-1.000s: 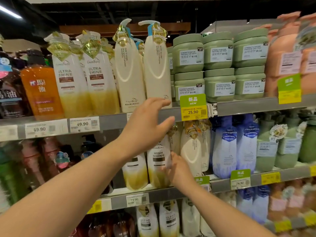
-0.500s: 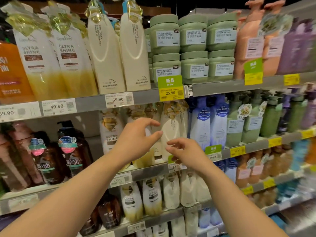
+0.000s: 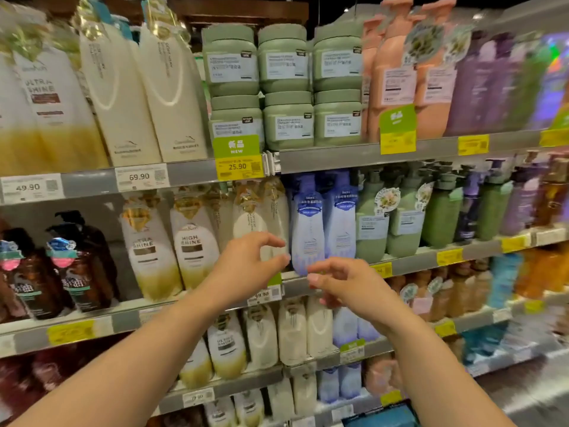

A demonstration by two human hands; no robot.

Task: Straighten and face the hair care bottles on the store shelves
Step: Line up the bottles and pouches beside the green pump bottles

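Store aisle, grey metal shelves (image 3: 191, 177) in tiers, price tags along each edge; a yellow tag (image 3: 238, 167) reads 25.90. Top tier: large cream bottles (image 3: 172, 97), green jars (image 3: 286, 87), peach bottles (image 3: 394, 75). Middle tier: dark brown bottles (image 3: 83, 266), white-and-gold bottles (image 3: 192, 241), a cream bottle (image 3: 252, 220), blue bottles (image 3: 308, 223), green bottles (image 3: 406, 217). Right side blurred.

Left hand (image 3: 243, 269) hovers in front of the cream bottle, fingers loosely curled, holding nothing. Right hand (image 3: 348, 285) hovers beside it at the middle shelf edge, fingers loosely curled, empty.

Versus 0.5 s ago: view has swung right and closer; both hands sit nearer the blue bottles, hand gap about the same.
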